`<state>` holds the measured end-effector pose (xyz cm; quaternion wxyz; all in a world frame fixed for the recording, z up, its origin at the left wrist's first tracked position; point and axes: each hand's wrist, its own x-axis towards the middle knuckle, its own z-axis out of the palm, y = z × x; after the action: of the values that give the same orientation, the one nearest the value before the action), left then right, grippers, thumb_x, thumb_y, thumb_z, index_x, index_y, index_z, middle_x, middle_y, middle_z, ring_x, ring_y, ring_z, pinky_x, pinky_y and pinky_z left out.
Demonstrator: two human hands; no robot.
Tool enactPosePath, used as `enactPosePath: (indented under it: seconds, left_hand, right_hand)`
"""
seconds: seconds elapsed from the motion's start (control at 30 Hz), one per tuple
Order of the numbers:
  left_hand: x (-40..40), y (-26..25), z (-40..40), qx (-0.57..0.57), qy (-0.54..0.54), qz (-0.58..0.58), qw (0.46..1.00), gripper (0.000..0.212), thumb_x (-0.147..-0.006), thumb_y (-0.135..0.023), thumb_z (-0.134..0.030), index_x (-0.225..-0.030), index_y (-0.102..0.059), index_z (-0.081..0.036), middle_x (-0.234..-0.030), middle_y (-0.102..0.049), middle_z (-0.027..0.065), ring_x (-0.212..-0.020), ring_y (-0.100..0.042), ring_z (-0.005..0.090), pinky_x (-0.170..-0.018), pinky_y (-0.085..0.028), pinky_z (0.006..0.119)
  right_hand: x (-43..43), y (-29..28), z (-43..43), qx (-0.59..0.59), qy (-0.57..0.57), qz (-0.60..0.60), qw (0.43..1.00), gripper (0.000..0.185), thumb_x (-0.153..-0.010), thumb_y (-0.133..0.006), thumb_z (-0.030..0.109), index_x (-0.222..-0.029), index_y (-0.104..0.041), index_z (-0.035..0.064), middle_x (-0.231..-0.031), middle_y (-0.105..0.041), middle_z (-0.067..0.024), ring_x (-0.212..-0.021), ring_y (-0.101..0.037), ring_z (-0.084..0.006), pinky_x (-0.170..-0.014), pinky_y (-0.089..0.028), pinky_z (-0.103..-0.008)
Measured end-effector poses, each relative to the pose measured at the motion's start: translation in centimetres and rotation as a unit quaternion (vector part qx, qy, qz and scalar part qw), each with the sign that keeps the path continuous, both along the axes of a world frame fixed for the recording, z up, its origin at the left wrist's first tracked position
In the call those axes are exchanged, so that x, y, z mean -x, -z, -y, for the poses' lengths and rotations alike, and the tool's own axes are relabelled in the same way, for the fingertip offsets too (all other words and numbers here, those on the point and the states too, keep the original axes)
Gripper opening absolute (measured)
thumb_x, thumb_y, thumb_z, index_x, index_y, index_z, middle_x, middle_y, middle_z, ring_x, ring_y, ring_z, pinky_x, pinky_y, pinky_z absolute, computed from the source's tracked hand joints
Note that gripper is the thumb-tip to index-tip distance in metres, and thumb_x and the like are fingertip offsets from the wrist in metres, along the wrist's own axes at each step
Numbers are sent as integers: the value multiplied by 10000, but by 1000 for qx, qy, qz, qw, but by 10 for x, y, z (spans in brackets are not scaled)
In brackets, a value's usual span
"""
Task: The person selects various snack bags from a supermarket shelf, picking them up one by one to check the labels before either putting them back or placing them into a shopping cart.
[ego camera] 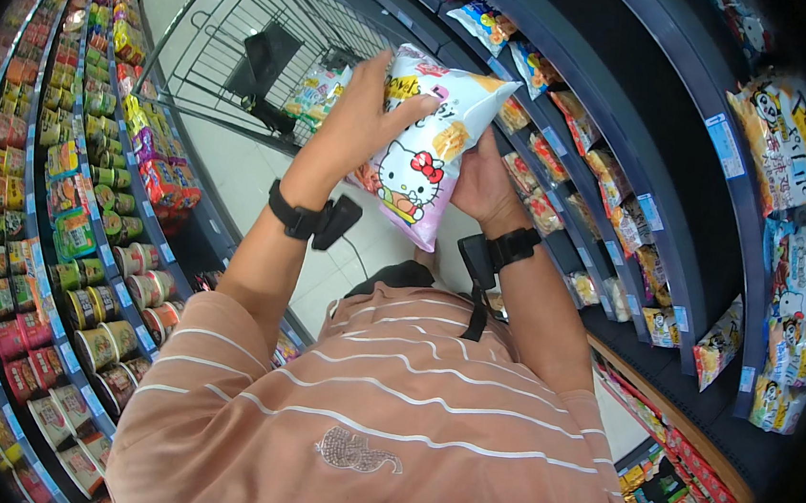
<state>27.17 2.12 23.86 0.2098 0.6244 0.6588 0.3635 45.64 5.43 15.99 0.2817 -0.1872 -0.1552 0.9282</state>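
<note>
A puffy white and pink snack bag (422,156) with a cartoon cat on its front is held up before my chest. My left hand (368,115) grips its left side, the thumb lying across the printed front. On the bag's right edge is my right hand (485,179), its fingers partly hidden behind the bag. Beyond the left hand stands a wire shopping cart (196,64); a green and white package (316,96) and a black object (265,60) are in it. Both wrists wear black straps with small devices.
Shelves of snack bags (600,175) rise close on the right, with more bags (779,148) at the far right. Along the left run shelves of cup noodles (104,344) and packets. A tiled floor (231,164) shows between the shelves.
</note>
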Motion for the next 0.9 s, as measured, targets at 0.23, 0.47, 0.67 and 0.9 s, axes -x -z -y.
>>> enactPosePath:
  seconds: [0.23, 0.47, 0.67, 0.9]
  left_hand:
    - [11, 16, 31, 131, 19, 218, 967, 971, -885, -680, -559, -1473, -325, 127, -1429, -461, 299, -1308, -487, 314, -1073, -410, 378]
    - [7, 48, 41, 202, 32, 392, 897, 918, -888, -698, -526, -1473, -359, 95, -1364, -538, 211, -1259, -529, 244, -1040, -435, 333]
    - [-15, 59, 36, 209, 53, 465, 859, 863, -917, -678, -492, -1472, -360, 88, -1353, -549, 192, -1224, -554, 211, -1018, -450, 307]
    - [-35, 73, 17, 196, 52, 436, 877, 781, -960, -654, -435, -1475, -372, 80, -1356, -551, 158, -1232, -538, 175, -1032, -435, 287]
  right_hand:
    - [-17, 14, 0, 17, 13, 31, 999, 805, -973, -375, 703, -1472, -420, 73, -1467, -509, -112, -1315, -529, -273, -1099, -430, -462]
    - [-30, 13, -2, 4, 26, 47, 999, 680, -1009, -427, 603, -1436, -460, 76, -1396, -570, -122, -1238, -598, -257, -1042, -503, -425]
    - [-48, 9, -4, -59, 24, 159, 985, 651, -1030, -409, 573, -1461, -421, 86, -1401, -559, -115, -1249, -582, -229, -1045, -491, -410]
    - [-97, 3, 7, -85, 91, 231, 965, 843, -935, -491, 699, -1477, -391, 62, -1402, -529, -151, -1234, -548, -257, -1012, -465, -425]
